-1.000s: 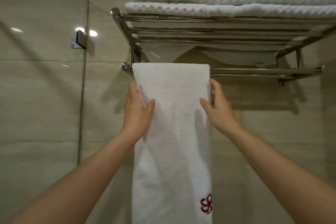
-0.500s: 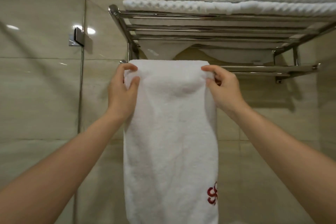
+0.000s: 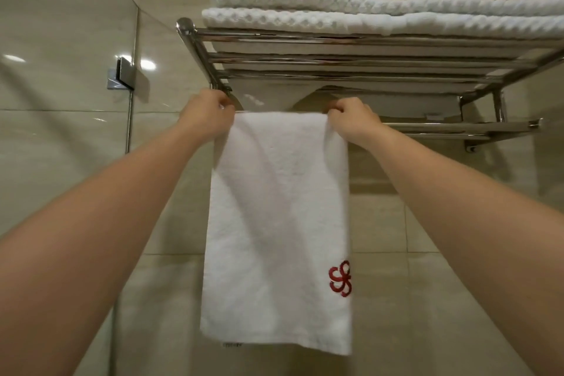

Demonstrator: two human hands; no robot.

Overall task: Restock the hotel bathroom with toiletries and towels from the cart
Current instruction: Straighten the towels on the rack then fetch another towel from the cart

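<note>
A clamp [image 3: 121,74] is on the glass at far left. The left hand [image 3: 207,116] has its fingers curled on the upper left corner of the towel [image 3: 277,207], at the left end of the rail [image 3: 442,127] under the rack [image 3: 335,62]. One white towel hangs over this rail, long axis vertical. A red looped emblem [image 3: 340,278] marks its lower right edge; the hem tag [image 3: 232,345] is unreadable. The right hand [image 3: 354,119] pinches the upper right corner. Two folded towels [image 3: 366,12] lie stacked on the rack's top.

I am watching a white towel [image 3: 274,207] hanging draped over the chrome rail [image 3: 442,125]; red embroidery showing near its lower right edge.
</note>
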